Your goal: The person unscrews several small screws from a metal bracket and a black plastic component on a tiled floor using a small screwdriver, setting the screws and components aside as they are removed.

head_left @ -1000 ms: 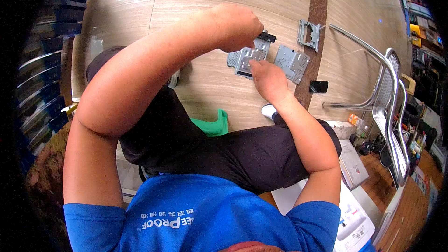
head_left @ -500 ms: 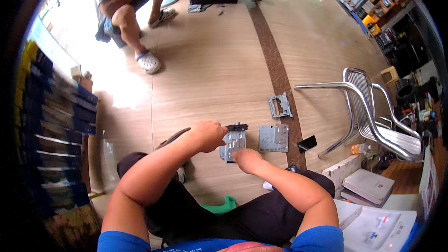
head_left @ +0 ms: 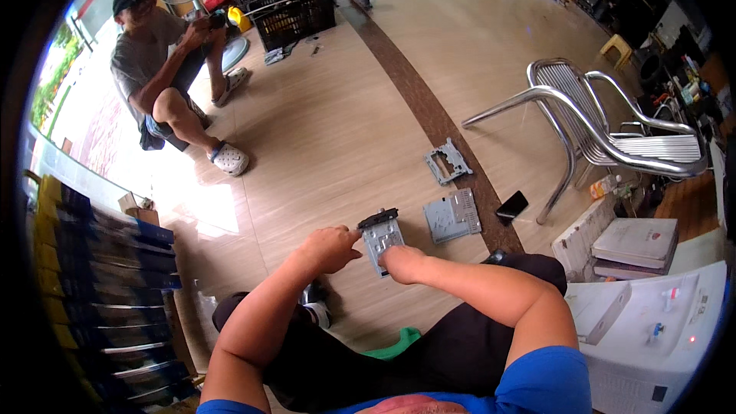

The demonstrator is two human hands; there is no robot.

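Observation:
A grey metal chassis piece with a black end (head_left: 381,234) is held low over the wooden floor in front of my knees. My left hand (head_left: 331,248) grips its left edge with the fingers curled. My right hand (head_left: 402,261) holds its lower right corner. Two more grey metal parts lie on the floor to the right: a flat perforated plate (head_left: 452,216) close by and a frame-shaped bracket (head_left: 448,161) farther off.
A black phone (head_left: 511,205) lies by a metal chair (head_left: 606,138). White boxes (head_left: 636,241) and a white machine (head_left: 659,322) stand at right. Another person (head_left: 165,77) squats at far left, near black crates (head_left: 291,0). Blue stacked items (head_left: 100,291) line the left.
The view has tilted up from my lap to the room, bringing the squatting person and crates fully into sight. Both hands stay on the grey chassis piece.

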